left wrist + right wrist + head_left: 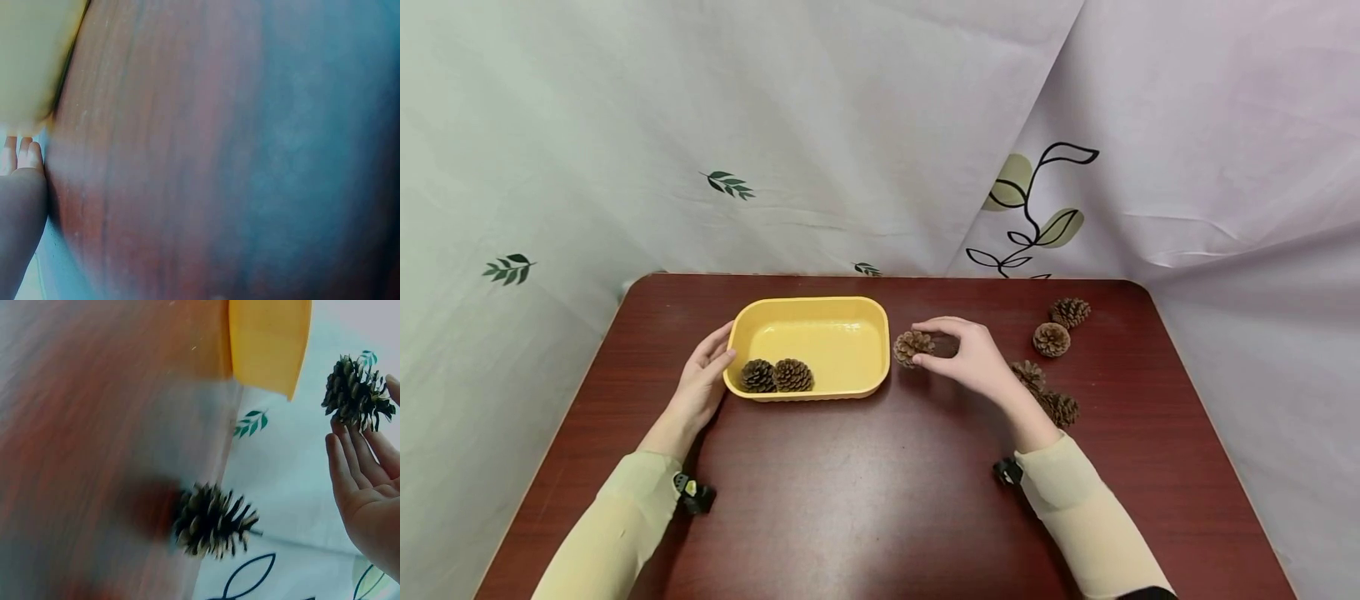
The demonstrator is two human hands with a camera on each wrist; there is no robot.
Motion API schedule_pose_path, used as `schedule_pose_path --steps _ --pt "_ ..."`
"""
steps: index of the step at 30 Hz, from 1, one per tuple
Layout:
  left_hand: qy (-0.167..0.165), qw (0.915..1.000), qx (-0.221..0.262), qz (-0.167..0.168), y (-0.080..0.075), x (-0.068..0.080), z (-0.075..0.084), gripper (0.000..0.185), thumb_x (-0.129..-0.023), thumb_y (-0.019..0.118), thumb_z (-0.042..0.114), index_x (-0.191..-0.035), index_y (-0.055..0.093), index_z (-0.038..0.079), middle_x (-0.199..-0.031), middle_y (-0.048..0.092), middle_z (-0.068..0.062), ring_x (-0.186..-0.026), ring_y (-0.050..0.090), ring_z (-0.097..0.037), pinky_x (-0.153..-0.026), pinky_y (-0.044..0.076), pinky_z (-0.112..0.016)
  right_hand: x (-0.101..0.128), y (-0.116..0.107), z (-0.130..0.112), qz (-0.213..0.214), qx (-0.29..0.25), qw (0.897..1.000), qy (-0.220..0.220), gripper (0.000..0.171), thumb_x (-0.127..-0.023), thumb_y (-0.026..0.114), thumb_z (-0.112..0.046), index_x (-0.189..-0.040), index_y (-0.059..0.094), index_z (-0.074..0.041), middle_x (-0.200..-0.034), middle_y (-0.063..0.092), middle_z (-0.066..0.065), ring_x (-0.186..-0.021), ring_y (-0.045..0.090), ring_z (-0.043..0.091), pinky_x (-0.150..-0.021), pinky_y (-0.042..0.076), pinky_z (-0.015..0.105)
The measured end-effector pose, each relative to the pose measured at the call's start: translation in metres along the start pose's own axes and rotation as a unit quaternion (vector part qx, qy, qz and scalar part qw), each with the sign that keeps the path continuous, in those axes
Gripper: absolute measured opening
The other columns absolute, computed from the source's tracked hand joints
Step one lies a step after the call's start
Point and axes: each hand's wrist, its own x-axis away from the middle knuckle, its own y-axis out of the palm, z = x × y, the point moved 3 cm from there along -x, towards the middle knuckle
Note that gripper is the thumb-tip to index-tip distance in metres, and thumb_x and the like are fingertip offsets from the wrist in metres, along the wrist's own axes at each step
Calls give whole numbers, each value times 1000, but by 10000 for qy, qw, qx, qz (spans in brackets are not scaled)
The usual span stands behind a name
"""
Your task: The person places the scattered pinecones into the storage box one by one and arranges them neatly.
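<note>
A white fabric backdrop (pixel 850 125) printed with green leaf sprigs hangs behind a dark red-brown table (pixel 850 500) with wood grain and rounded far corners. Toward the far side of the table, left of centre, sits a yellow rectangular tray (pixel 820 350) with rounded corners and a raised rim. Two pale cream sleeves (pixel 606 525) (pixel 1090 517) reach in from the near edge, one on each side.

The left hand (pixel 700 383) lies at the tray's left end, thumb and fingers parted and resting against that end. The right hand (pixel 976 358) is near the tray's opposite end, its thumb and fingertips bent toward each other, pinching a brown scaly pine cone (pixel 913 348). This pinched cone lies at the fingertips, on the tray side of the hand, just beside the right rim and outside the tray; the right wrist view shows its scales between thumb and fingers.

Two darker brown pine cones (pixel 757 376) (pixel 793 376) lie side by side in the tray's near left corner. Four loose brown pine cones (pixel 1070 312) (pixel 1052 340) (pixel 1028 377) (pixel 1060 408) lie right of the right hand, the nearer pair partly hidden by the forearm. Small black devices (pixel 697 497) (pixel 1008 472) sit at both wrists.
</note>
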Motion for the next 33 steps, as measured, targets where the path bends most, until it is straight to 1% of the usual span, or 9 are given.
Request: schedule_pose_path --steps 3,7,11,15,19,24,28,33 --pt "-28 10000 -52 13 0 0 -1 43 -111 49 2 -141 62 30 -130 70 17 -117 67 1 -95 56 -16 -8 7 -4 -14 -154 9999 -52 43 -85 90 -12 -126 77 -6 -125 78 11 -120 72 28 -110 54 46" --pt "-53 10000 -25 29 0 0 -1 43 -111 49 1 -141 61 29 -131 69 16 -118 66 1 -95 56 -17 -18 17 -10 -78 -336 9993 -125 43 -85 90 -13 -126 77 -5 -124 78 11 -118 73 28 -109 55 45" --pt "-51 10000 11 1 1 0 -1 43 -111 48 0 -145 59 25 -131 69 14 -118 66 0 -95 56 -17 -26 29 -17 -149 -296 9992 -222 43 -86 90 -15 -127 77 -5 -124 79 11 -119 73 28 -110 54 44" --pt "-65 10000 39 -1 1 0 -1 43 -111 48 0 -144 59 25 -131 70 14 -117 67 0 -95 56 -17 -33 41 -22 -247 -299 9989 -266 44 -86 89 -16 -128 77 -6 -125 78 11 -121 72 28 -112 53 44" --pt "-78 9999 77 -7 0 0 -1 42 -111 48 0 -143 59 26 -131 70 15 -118 67 0 -95 56 -17 -39 54 -26 -369 -328 9984 -279 44 -87 89 -18 -128 76 -6 -125 78 12 -119 73 28 -111 54 43" --pt "-66 10000 50 -9 0 0 -1 42 -111 48 0 -142 59 26 -131 70 15 -117 67 0 -95 56 -17 -46 71 -29 -640 -300 9972 -248 44 -88 88 -21 -128 76 -7 -125 79 9 -122 72 26 -112 53 42" --pt "-78 9999 66 -5 1 0 -1 42 -111 48 1 -142 60 26 -131 70 14 -117 67 0 -95 56 -17 -51 82 -30 -883 -297 9952 -289 43 -88 88 -20 -128 77 -7 -125 79 9 -124 71 27 -112 53 40" --pt "-59 10000 49 0 1 0 1 42 -111 49 1 -144 59 25 -131 70 14 -118 67 0 -94 56 -16 -58 95 -34 -1210 -120 9919 -368 45 -89 88 -20 -130 75 -5 -127 78 10 -123 71 26 -111 53 36"
